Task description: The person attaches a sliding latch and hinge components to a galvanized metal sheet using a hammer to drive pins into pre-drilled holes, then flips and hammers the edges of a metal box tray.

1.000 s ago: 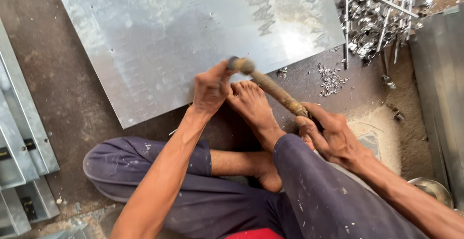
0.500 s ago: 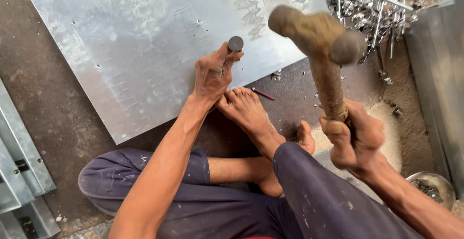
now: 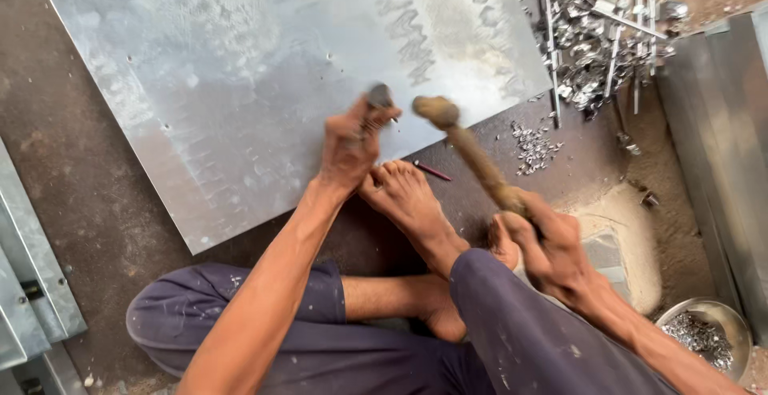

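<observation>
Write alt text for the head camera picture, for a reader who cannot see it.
A person sitting on the floor holds a punch upright on a metal sheet with the left hand, while the right hand swings a hammer beside it. Metal scraps lie nearby.

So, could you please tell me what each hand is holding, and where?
Left hand grips a punch around its shaft; right hand holds a hammer by its handle's lower end.
</observation>
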